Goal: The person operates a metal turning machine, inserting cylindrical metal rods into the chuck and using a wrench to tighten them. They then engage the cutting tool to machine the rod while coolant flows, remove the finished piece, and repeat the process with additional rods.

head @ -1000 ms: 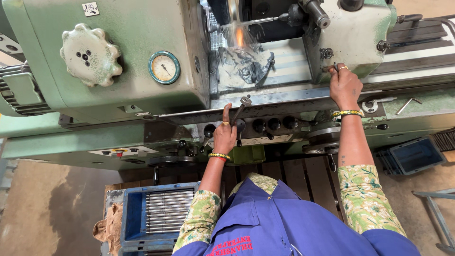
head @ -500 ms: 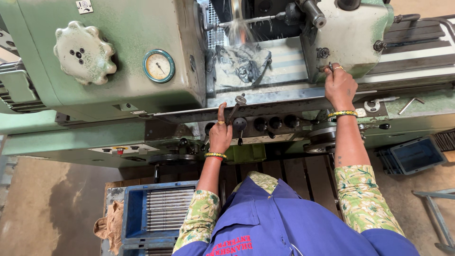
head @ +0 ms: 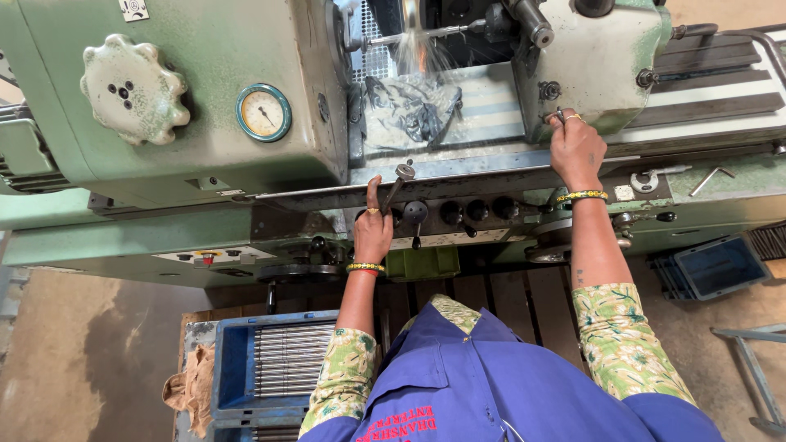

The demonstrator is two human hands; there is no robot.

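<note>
Reaching up with the arm bent, the left hand (head: 372, 232) curls its fingers around the short dark metal lever (head: 395, 187) on the big green machine (head: 205, 98), index finger pointing up. The right hand (head: 575, 149), arm straight, pinches its fingers onto a small metal handle (head: 560, 116) at the pale green carriage (head: 602, 57).

Machine (head: 205, 106): painted metal, matt green, chipped and grimy. Lever (head: 396, 184): bare steel, dull. Knobs (head: 477, 210): glossy black plastic. Gauge (head: 263, 112): glass face, shiny. Crate (head: 237, 368): blue plastic, holding bright metal rods (head: 286, 360). Rag (head: 190, 386): rough cloth.
</note>
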